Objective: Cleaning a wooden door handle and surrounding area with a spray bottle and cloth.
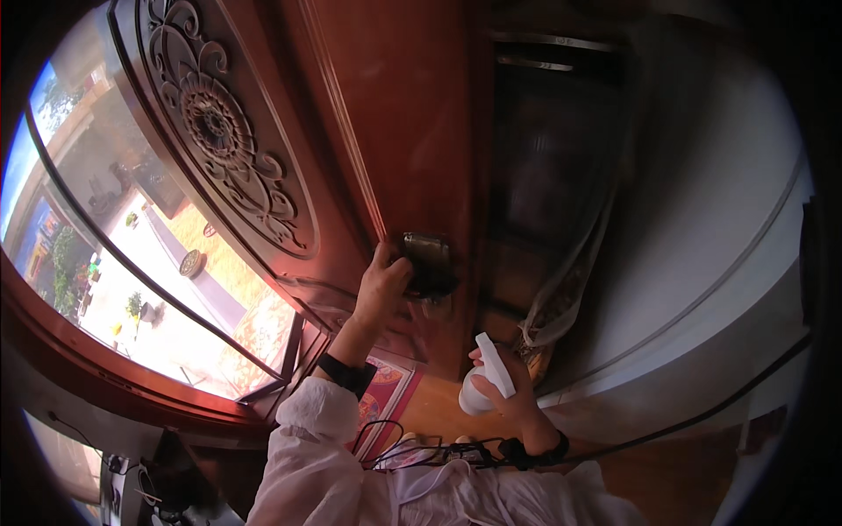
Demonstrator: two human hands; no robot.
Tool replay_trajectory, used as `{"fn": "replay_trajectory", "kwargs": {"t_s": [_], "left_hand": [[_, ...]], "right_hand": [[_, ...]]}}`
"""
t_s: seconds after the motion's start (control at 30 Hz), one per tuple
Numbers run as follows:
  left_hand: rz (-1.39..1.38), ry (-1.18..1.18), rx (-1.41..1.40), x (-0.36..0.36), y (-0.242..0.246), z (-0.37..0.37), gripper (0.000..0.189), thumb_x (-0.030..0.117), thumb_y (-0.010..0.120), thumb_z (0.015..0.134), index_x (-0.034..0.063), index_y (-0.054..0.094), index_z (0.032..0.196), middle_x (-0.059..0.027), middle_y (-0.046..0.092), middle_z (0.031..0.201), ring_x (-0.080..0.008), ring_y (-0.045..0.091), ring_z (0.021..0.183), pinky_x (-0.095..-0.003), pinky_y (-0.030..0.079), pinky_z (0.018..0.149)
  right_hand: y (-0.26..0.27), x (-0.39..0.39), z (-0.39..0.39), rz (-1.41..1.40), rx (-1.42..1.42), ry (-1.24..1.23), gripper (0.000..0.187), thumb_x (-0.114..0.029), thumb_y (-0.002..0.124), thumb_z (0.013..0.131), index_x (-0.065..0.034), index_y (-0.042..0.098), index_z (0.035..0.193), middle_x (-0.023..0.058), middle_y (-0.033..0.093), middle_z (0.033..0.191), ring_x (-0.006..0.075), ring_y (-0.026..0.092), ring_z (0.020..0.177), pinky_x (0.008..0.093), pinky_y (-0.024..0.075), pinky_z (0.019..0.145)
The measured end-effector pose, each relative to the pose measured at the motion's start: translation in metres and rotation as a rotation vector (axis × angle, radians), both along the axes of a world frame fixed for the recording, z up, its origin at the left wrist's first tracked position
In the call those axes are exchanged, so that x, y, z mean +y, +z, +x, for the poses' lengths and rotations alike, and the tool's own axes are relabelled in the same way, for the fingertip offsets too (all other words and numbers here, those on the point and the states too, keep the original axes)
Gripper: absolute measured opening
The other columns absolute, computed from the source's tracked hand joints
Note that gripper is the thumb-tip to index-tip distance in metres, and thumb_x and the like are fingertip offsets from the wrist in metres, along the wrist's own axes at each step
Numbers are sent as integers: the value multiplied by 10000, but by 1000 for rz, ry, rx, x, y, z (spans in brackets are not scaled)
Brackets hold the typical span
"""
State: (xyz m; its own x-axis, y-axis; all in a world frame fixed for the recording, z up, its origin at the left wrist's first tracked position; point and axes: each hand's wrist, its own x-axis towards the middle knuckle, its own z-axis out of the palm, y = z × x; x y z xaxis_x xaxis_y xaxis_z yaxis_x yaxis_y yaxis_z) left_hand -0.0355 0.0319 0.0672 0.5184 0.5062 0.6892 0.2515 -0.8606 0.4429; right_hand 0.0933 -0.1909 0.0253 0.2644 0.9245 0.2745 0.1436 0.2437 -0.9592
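Note:
A wooden door (427, 131) with a carved panel stands before me, reddish brown. My left hand (385, 276) is raised at its edge, fingers curled beside a dark metal lock fitting (426, 247). Something dark lies just below the fitting, next to my fingertips; whether it is a cloth in my hand or part of the lock, I cannot tell. Lower right, my right hand (516, 388) holds a white spray bottle (475, 394) around its neck, near the white trigger head (496, 365).
At the left, a large window (151, 283) looks onto a bright yard with potted plants. A patterned red rug (388, 394) lies on the floor below. Right of the door stand a dark cabinet-like object (552, 151) and a pale wall (697, 197). Black cables (395, 427) hang at my waist.

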Motion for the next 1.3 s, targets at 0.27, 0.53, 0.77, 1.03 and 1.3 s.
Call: {"fn": "replay_trajectory", "kwargs": {"t_s": [0.27, 0.53, 0.77, 1.03, 1.3], "left_hand": [[-642, 72, -448, 33, -3, -61, 180, 5, 568, 752, 7, 536, 928, -60, 567, 802, -111, 558, 771, -252, 450, 683], [151, -152, 140, -11, -14, -25, 148, 193, 604, 763, 91, 512, 818, -85, 591, 732, -256, 585, 663, -361, 430, 729], [65, -101, 340, -9, -10, -17, 193, 242, 607, 750, 98, 495, 687, -60, 576, 640, -249, 590, 636, -362, 423, 599], [-535, 108, -224, 55, -98, -70, 90, 140, 551, 778, 87, 536, 707, -89, 604, 706, -271, 589, 669, -361, 455, 596], [-1939, -282, -1292, -8, -83, -35, 141, 220, 477, 881, 99, 548, 868, -54, 581, 743, -189, 590, 646, -298, 484, 566]], "right_hand": [[18, 3, -21, -59, -13, -207, 345, -50, 629, 708, -29, 535, 1040, 81, 578, 962, 157, 560, 853, 289, 441, 769], [26, 8, -52, -136, -129, -291, 345, -45, 623, 699, -26, 537, 1032, 78, 585, 948, 155, 562, 845, 290, 441, 761], [25, 18, -76, -192, -129, -336, 336, -38, 625, 689, -24, 539, 1013, 75, 583, 935, 160, 569, 845, 298, 440, 764], [35, 9, -82, -179, -134, -393, 329, -34, 621, 686, -22, 537, 1005, 76, 580, 933, 160, 569, 838, 296, 440, 766], [41, 9, -73, -249, -231, -393, 323, -32, 621, 686, -31, 538, 998, 70, 579, 933, 161, 563, 849, 302, 436, 775]]}}
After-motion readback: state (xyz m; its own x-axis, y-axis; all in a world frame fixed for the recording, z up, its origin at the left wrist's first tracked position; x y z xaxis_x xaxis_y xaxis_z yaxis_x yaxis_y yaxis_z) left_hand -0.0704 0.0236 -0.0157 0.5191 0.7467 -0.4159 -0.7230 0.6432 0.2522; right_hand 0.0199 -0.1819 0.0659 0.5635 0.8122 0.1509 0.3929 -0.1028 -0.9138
